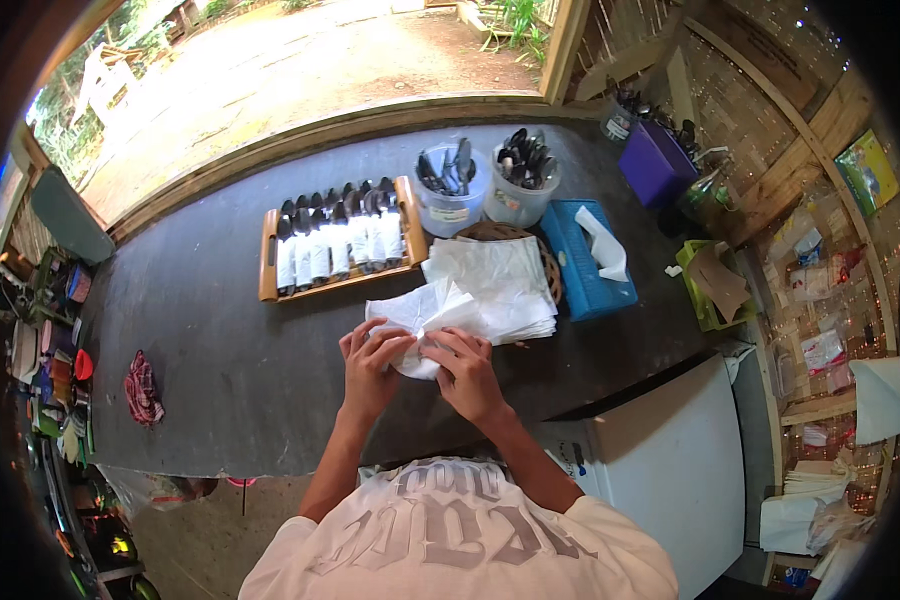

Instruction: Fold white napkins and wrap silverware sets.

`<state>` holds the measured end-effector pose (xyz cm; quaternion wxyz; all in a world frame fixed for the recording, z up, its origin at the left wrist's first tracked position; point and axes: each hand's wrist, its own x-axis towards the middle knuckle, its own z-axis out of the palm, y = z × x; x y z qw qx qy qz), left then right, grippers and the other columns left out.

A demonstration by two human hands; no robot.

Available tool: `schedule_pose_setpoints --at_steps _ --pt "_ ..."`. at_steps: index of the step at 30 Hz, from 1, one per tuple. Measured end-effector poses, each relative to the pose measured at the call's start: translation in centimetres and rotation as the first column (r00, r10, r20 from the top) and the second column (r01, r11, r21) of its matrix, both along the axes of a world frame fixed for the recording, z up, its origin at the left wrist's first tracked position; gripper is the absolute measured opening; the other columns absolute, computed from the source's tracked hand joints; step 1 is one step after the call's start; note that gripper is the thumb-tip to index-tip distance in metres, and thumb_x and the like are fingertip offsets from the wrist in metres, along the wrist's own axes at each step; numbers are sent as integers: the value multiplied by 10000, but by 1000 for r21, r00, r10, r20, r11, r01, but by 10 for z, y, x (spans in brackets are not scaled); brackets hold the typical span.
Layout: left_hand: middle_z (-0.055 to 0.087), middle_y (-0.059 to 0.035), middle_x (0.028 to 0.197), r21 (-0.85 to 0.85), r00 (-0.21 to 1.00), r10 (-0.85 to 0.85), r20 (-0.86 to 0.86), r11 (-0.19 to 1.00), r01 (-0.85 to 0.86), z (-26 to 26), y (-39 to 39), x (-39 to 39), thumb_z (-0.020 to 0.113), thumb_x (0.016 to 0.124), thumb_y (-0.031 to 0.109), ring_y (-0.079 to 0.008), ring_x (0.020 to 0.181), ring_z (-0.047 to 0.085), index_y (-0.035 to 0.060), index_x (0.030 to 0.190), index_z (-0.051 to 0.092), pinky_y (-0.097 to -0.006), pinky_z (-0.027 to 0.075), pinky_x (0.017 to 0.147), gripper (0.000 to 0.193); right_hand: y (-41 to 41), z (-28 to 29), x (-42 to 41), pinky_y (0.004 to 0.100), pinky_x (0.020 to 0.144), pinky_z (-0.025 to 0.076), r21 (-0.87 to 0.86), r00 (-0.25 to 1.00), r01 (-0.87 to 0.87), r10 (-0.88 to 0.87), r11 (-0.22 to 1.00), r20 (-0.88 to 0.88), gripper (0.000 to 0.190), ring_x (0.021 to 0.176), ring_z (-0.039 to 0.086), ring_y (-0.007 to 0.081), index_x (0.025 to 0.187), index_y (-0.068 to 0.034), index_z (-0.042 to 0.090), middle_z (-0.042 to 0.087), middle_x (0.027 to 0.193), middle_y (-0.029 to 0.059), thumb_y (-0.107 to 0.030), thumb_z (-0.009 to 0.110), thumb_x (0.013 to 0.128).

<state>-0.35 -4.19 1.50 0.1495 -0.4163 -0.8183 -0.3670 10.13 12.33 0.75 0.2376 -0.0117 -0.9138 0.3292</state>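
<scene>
My left hand (373, 364) and my right hand (465, 367) pinch a white paper napkin (418, 311) between them, near the table's front edge. The napkin is partly bunched at my fingertips. Just beyond it a stack of white napkins (506, 281) lies partly on a round woven basket (551, 262). Behind to the left, a wooden tray (268, 255) holds rows of napkin-wrapped cutlery (320, 255) with spoon heads showing. Two clear plastic tubs, one (450, 214) with forks or knives and one (521, 202) with spoons, stand behind the stack. Whether cutlery is inside the held napkin cannot be seen.
A blue tissue box (592, 292) sits right of the basket. Farther right are a purple container (654, 165), a glass bottle (709, 191) and a green basket (694, 300). A crumpled red checked cloth (144, 388) lies on the dark table (217, 360) at left. A white chest-like surface (667, 450) is at lower right.
</scene>
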Motion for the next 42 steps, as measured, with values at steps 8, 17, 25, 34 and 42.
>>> schedule_pose_setpoints --at_steps 8,17,25,34,42 --pt "679 43 1318 -114 991 118 67 987 -110 -41 -105 2 693 743 -32 -261 1412 490 227 1183 721 -468 303 1077 511 -85 -38 -9 466 1071 355 -26 996 -76 77 997 51 289 1309 557 264 1069 -114 694 650 1298 51 5 702 806" --pt "707 87 1229 -233 991 58 117 972 -29 -46 -152 -20 732 871 105 -224 1399 500 209 1073 731 -510 251 1098 227 -117 -29 -4 482 1034 318 41 979 160 -164 986 117 213 1207 581 259 1043 -41 643 657 1232 79 -171 690 882" --pt "628 9 1365 -231 988 -29 151 971 64 -29 -148 -28 777 825 132 -232 1440 442 180 1185 702 -494 276 1127 370 -118 -21 -15 555 1112 241 101 980 107 -122 989 157 489 1338 494 282 1308 -122 645 585 1403 100 -329 749 878" --pt "630 -28 1394 -354 991 4 134 934 45 -40 -148 -65 735 845 107 -259 1430 471 148 1137 734 -539 197 1207 295 -115 -24 -58 575 1174 187 156 951 -87 35 984 307 548 1491 359 302 1415 -171 597 467 1573 71 -336 727 909" --pt "636 -40 1382 -258 983 36 182 966 13 -35 -161 -36 709 856 48 -273 1412 487 121 1126 731 -498 290 1192 280 -101 -37 -28 531 1178 249 80 953 -101 73 992 294 452 1441 455 285 1274 -134 694 574 1482 68 -84 755 829"
